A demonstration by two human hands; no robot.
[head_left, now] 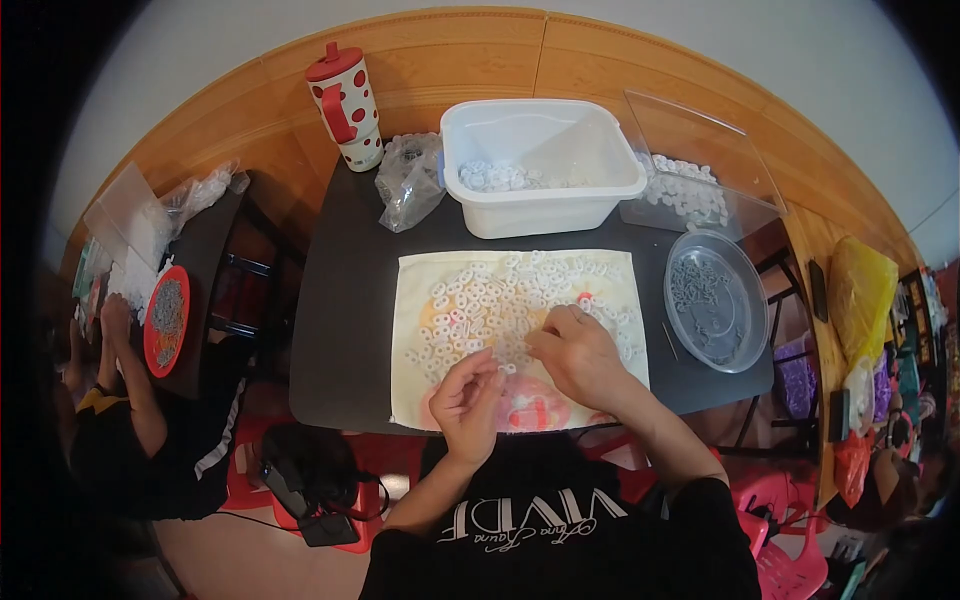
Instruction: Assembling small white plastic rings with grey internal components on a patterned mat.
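Both my hands work over a cream cloth [410, 395] that lies on the dark table. Many small white plastic pieces with two holes [470, 300] are spread across it. My left hand [468, 402] is closed at the fingertips around one white piece [508, 369] near the front of the cloth. To the right and slightly farther off, my right hand [582, 358] is in a pinch above the spread pieces. What lies between its fingertips is too small to make out.
Behind the cloth stands a white tub [545, 215] with white pieces inside. A round clear container [735, 340] of small grey parts is at right, before a clear box [690, 195]. A spotted tumbler [345, 110] and plastic bag [410, 175] stand back left. Another person [140, 400] sits farther left.
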